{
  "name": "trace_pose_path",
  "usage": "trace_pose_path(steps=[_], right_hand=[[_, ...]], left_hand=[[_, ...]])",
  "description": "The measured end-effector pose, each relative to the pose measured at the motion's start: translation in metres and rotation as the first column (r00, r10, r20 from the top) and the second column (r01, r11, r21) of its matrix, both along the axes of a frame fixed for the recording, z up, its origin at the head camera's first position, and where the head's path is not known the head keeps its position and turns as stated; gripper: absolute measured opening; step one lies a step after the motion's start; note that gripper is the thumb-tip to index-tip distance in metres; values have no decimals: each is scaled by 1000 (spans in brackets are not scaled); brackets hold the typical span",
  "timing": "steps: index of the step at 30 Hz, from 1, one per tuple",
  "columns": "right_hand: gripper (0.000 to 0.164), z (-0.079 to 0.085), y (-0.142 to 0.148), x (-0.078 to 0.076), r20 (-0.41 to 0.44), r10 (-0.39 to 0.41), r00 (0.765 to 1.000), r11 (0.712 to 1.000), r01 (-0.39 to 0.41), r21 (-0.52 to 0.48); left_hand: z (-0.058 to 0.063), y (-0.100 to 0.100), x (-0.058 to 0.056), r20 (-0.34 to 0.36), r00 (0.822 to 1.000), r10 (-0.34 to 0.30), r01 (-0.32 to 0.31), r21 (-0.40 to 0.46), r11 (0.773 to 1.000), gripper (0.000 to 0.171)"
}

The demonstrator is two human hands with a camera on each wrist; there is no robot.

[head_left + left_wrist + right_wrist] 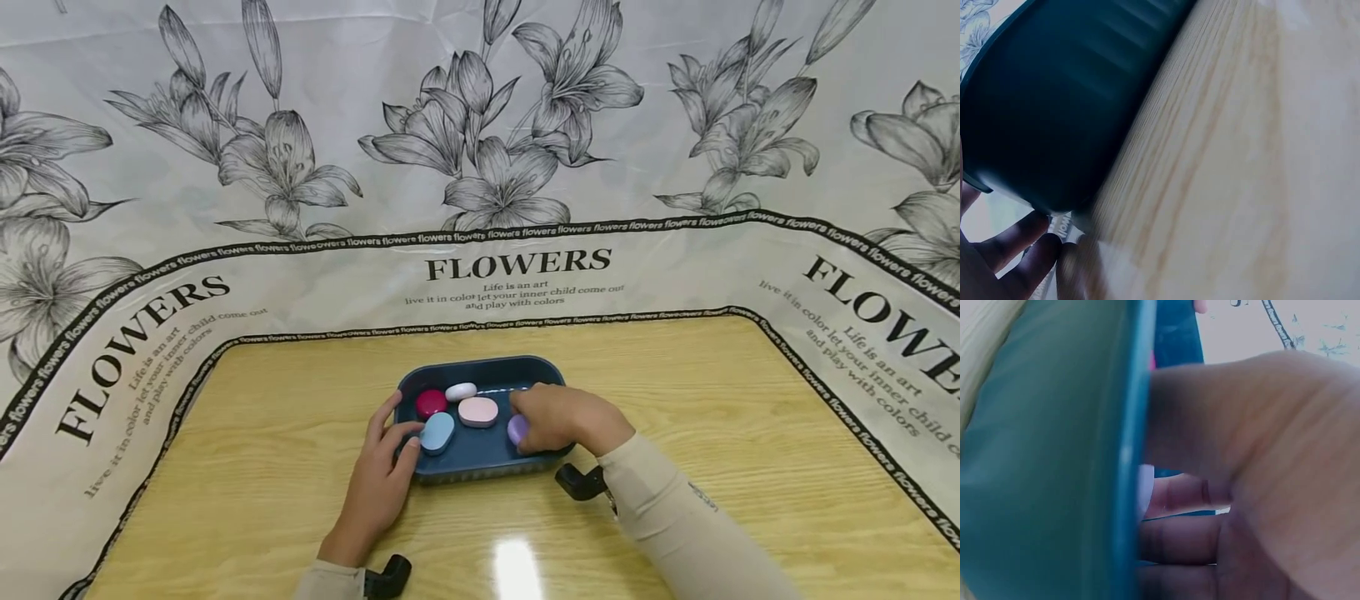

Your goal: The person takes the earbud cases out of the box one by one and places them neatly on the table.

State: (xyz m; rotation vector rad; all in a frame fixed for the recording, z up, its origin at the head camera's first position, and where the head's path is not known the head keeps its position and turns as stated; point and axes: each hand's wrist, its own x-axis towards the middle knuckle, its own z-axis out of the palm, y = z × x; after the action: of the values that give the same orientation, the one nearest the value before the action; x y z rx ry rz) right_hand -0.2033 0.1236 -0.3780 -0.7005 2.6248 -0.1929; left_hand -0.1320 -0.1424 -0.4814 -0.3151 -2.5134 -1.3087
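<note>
A dark blue, round-cornered tray (495, 462) sits on the table with several smooth oval pieces inside. My left hand (378, 479) holds its left end, fingers spread along the rim; in the left wrist view, the left fingers (1029, 256) show by the tray's outer wall. Close to the left fingertips lies a light blue oval piece (437, 434). Inside the right end, my right hand (566, 417) pinches a purple rounded piece (517, 429), partly covered by fingers. A dark pink round piece (431, 404), a white piece (461, 392) and a pale pink piece (477, 412) lie in the tray.
The wood-grain table (270, 433) extends around the tray. A white flower-printed cloth (517, 283) rises behind and along both sides. Black camera mounts jut from the left wrist (387, 577) and right wrist (579, 482), the right one near the tray's front corner.
</note>
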Motion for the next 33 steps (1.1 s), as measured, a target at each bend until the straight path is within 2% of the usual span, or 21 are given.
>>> trace_pose_path(steps=[4, 12, 18, 26, 33], right_hand=[[33, 5, -2, 4, -19, -6, 1000, 1000, 6, -6], [39, 16, 1, 12, -116, 4, 993, 993, -18, -121], [42, 12, 1, 13, -186, -2, 983, 984, -31, -173], [49, -1, 5, 17, -346, -59, 936, 957, -45, -287], [53, -14, 5, 24, -414, -146, 898, 930, -18, -367]], left_hand=[[0, -1, 0, 4, 1000, -9, 9, 5, 1000, 25], [3, 1, -1, 8, 1000, -25, 25, 21, 999, 25], [3, 0, 0, 5, 1000, -13, 13, 22, 1000, 24], [4, -1, -1, 8, 1000, -8, 7, 13, 1000, 24], [3, 0, 1, 23, 1000, -8, 7, 22, 1000, 24]])
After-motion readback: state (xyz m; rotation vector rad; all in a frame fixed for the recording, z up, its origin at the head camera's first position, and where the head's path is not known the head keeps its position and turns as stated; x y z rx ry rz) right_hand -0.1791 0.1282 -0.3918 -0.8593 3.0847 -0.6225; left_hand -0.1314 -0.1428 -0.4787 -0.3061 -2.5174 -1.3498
